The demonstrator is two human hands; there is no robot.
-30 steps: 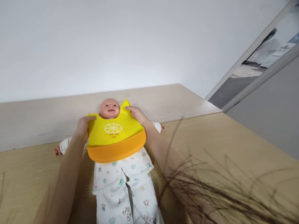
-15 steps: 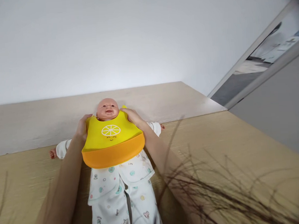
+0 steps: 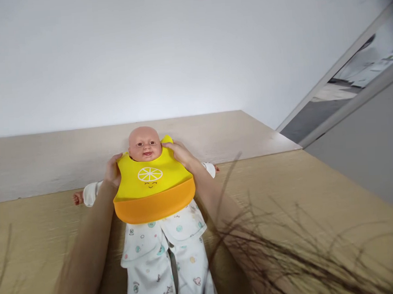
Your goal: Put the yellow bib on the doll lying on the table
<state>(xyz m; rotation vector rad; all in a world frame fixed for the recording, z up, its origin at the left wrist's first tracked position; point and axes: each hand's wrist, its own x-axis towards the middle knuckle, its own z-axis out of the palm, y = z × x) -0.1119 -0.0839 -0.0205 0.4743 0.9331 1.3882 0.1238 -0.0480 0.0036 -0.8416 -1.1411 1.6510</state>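
A baby doll (image 3: 145, 143) in white patterned clothes lies on its back, arms spread to both sides. Over its chest is a yellow bib (image 3: 128, 180) with a lemon-slice print and an orange catch pocket along the bottom. My left hand (image 3: 113, 170) is closed on the bib's upper left edge, beside the doll's neck. At the upper right, my right hand (image 3: 180, 153) pinches the bib near its neck strap, whose yellow end sticks up past the fingers. The parts of the strap behind the doll's neck are hidden.
The doll lies on a light wooden surface (image 3: 279, 190), with a paler raised panel (image 3: 51, 160) behind its head and a white wall (image 3: 144, 57) beyond. A framed opening (image 3: 333, 94) shows at the right. Blurred dark hair strands (image 3: 290, 256) cross the lower right.
The whole scene has shifted slightly right in view as the camera moved. Both hands still hold the bib, and the strap end at the right shows a little more.
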